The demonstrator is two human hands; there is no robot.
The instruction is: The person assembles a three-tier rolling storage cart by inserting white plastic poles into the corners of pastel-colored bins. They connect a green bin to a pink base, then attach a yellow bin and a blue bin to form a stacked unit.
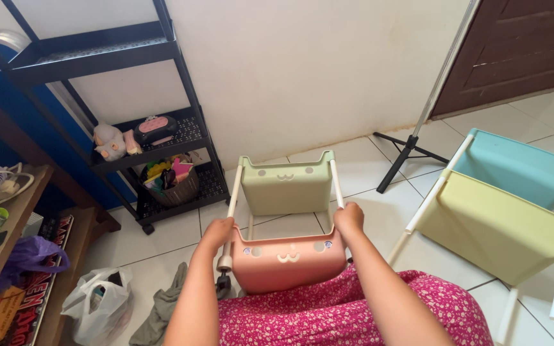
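A: Two hands on one small rack. Left hand (218,229) closed around the left white pole (233,195), just above the pink bin (288,259). Right hand (349,218) wrapped on the right white pole (336,184), fingers curled over it at the pink bin's top rim.

B: Rack position?

A: Lying tilted on the white tile floor (161,237), directly ahead of the lap, pink bin nearest and touching the pink floral skirt (354,314). Green bin (286,186) further along the same two poles, closer to the wall. Cartoon face on both bins. Caster wheel (224,282) at the left pole's near end, below the left hand.

B: Surroundings?

A: Second rack to the right, well apart: blue bin (520,170) and yellow-green bin (495,230) on white poles, also tipped over. Black tripod stand (411,154) between the two racks, near the wall. Black metal shelf cart (161,128) on the left with a plush toy (108,142) and a basket of small items (171,186). White plastic bag (97,307) and grey cloth (161,307) on the floor at lower left. Brown door (520,45) top right.
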